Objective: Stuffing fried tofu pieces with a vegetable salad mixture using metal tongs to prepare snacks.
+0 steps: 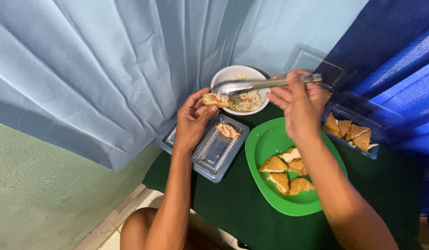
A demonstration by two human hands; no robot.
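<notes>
My left hand (192, 119) holds a fried tofu piece (216, 100) stuffed with shredded vegetables, above a clear plastic tray (209, 156). One filled piece (228, 130) lies in that tray. My right hand (300, 104) grips metal tongs (256, 85), whose tips reach over the white bowl (228, 74) of shredded vegetable filling, close to the held piece. A green plate (265, 143) beneath my right forearm carries several fried tofu triangles (286, 173).
A second clear plastic box (351, 132) at the right holds several more fried triangles, its lid (311, 60) propped behind. All sits on a dark green tabletop (233, 208). Light blue curtain hangs behind, dark blue cloth at right, tiled floor below left.
</notes>
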